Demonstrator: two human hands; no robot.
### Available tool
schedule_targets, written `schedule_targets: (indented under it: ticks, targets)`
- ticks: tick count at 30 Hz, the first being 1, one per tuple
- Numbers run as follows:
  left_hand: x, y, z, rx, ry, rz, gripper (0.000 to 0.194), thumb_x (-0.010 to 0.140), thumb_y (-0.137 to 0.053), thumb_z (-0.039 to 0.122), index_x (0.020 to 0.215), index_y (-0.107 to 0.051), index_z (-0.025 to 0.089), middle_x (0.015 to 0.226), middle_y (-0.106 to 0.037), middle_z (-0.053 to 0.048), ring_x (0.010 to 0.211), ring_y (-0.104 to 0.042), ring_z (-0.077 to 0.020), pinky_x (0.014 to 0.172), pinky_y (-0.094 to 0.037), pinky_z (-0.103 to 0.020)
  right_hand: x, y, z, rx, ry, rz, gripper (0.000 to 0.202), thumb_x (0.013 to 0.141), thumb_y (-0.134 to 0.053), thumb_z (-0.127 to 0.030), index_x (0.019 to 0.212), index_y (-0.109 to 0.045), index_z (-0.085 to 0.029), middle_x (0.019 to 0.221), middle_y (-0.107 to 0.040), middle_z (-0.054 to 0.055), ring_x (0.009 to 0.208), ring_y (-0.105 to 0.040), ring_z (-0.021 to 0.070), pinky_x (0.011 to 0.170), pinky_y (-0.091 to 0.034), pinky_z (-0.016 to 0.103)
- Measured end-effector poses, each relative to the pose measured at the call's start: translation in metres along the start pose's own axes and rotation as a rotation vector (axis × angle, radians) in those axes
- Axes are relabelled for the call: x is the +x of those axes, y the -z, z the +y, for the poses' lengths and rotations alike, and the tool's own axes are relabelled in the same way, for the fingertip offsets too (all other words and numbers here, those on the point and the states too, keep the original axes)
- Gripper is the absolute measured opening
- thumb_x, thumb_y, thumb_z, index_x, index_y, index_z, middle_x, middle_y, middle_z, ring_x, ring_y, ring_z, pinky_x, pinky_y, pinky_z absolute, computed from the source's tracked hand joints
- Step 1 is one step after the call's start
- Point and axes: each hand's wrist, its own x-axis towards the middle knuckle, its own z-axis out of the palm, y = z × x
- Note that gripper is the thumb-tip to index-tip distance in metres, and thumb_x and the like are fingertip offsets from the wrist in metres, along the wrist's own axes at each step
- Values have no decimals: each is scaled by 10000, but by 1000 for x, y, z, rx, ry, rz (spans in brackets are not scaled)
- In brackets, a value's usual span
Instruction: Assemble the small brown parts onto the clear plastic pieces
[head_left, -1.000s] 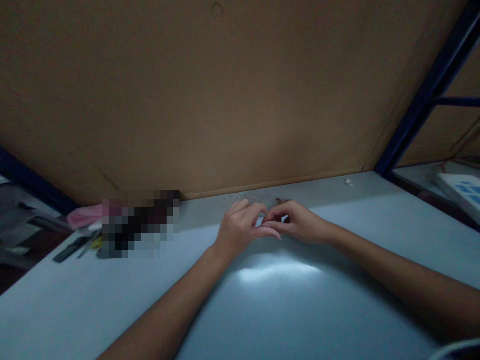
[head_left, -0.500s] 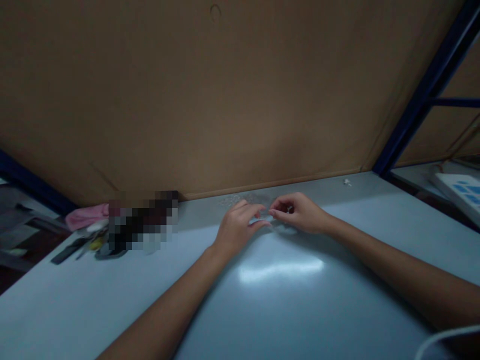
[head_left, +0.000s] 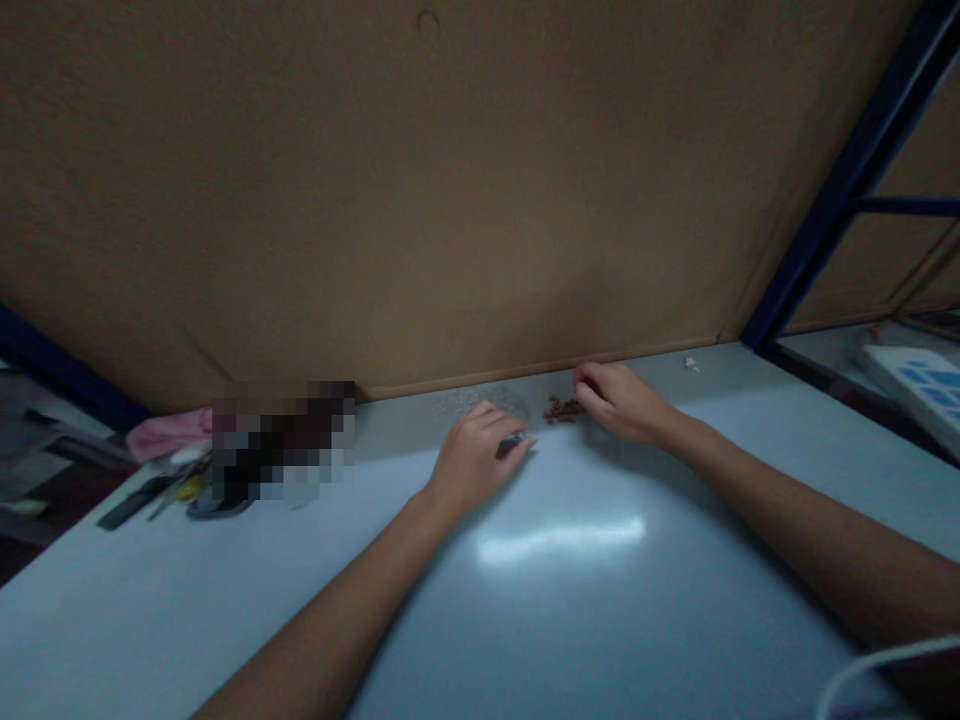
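My left hand (head_left: pixel 469 455) rests on the table with its thumb and fingers curled towards each other. Something small and partly clear shows at the fingertips, too blurred to name. Just behind this hand lies a scatter of tiny clear pieces (head_left: pixel 491 397). To the right, my right hand (head_left: pixel 615 402) touches or hovers at the edge of a small heap of brown beads or bead-like bits (head_left: pixel 559 410). Its fingers are closed in a pinch, and whatever they hold is hidden.
A brown board (head_left: pixel 465 200) rises along the back of the grey table (head_left: pixel 480 630). At the left lie a pink cloth (head_left: pixel 169 432), dark tools (head_left: pixel 135 503) and a blurred-out patch. A small white scrap (head_left: pixel 691 365) is at the back right. Blue posts (head_left: pixel 832 190) frame the sides.
My right hand has moved right and back, away from my left hand, to the brown heap, which now shows. My left hand has stayed nearly in place.
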Motion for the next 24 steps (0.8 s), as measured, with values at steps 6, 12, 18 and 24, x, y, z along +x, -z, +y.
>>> schedule_targets:
  ticks: [6, 12, 18, 24]
  targets:
    - [0, 1, 1, 40, 19, -16, 135, 982, -703, 292, 1032, -779, 193, 969, -778, -90, 959, -655, -262, 890, -547, -425, 0, 0, 1, -10, -5, 3, 331, 986, -519, -310, 701, -640, -195, 660, -661, 43, 602, -545, 169, 608, -328, 302]
    - [1, 2, 2, 113, 37, -38, 144, 987, -691, 289, 1008, -796, 193, 944, -736, -89, 970, -632, -265, 894, -542, -427, -1, -4, 9, 54, -8, 4, 128, 835, -641, -201, 915, -740, -185, 835, -758, 47, 683, -621, 175, 639, -393, 281]
    - [1, 2, 1, 127, 31, -58, 143, 984, -690, 278, 992, -800, 188, 946, -723, -91, 969, -624, -266, 889, -544, -432, 0, -6, 13, 70, -11, 14, 196, 849, -640, -197, 1002, -761, -176, 849, -767, 57, 693, -638, 186, 671, -435, 291]
    - [1, 2, 0, 114, 69, -45, 153, 948, -734, 267, 1076, -769, 190, 964, -751, -87, 975, -638, -270, 894, -547, -441, 1, -4, 14, 99, 11, 3, 188, 886, -632, -197, 1013, -768, -176, 870, -780, 61, 699, -657, 184, 683, -445, 291]
